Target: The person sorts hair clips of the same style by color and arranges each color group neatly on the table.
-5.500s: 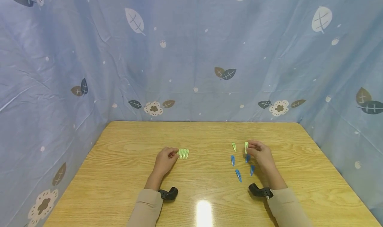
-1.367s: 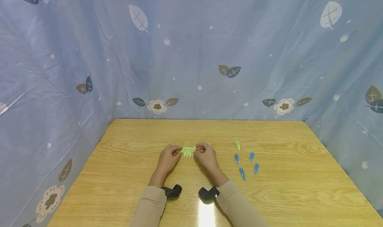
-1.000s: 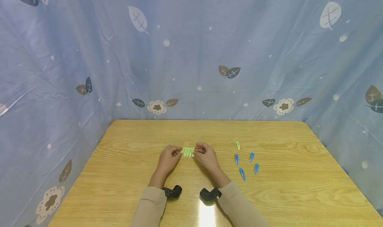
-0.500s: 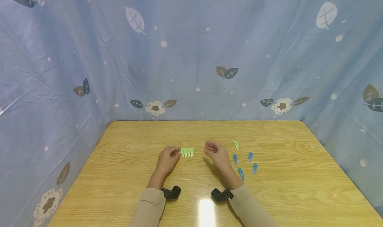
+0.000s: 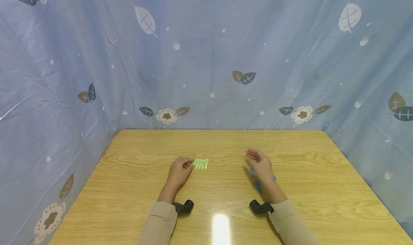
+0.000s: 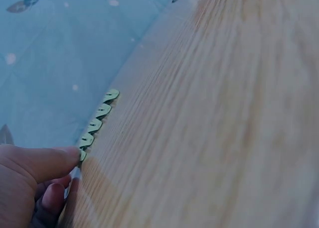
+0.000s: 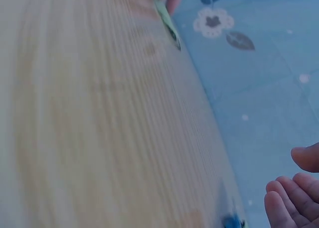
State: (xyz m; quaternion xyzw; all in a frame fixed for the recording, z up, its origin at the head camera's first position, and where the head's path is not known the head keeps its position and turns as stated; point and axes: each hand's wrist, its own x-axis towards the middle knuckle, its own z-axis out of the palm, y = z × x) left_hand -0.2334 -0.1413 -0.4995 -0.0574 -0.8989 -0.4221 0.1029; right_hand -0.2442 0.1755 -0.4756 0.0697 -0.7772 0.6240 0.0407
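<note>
A row of several light green snap hair clips (image 5: 201,164) lies side by side on the wooden table. At its left end my left hand (image 5: 178,172) pinches the outermost green hair clip (image 6: 82,156) between thumb and fingers. To the right, my right hand (image 5: 260,165) hovers over the loose clips, thumb and fingers apart, holding nothing. Under and beside it show blue hair clips: one (image 5: 252,172) by the palm, another (image 5: 258,187) left of the wrist, and the tip of a third (image 5: 275,178). The separate green clip is hidden behind the right hand in the head view.
The wooden table (image 5: 219,193) carries a bright light reflection near its front. A blue patterned curtain (image 5: 200,58) hangs along the back and both sides. Black camera mounts (image 5: 184,207) sit on both wrists.
My right hand carried a green clip to the row's right end, let go, and has moved back right over the loose clips. My left hand stays at the row's left end.
</note>
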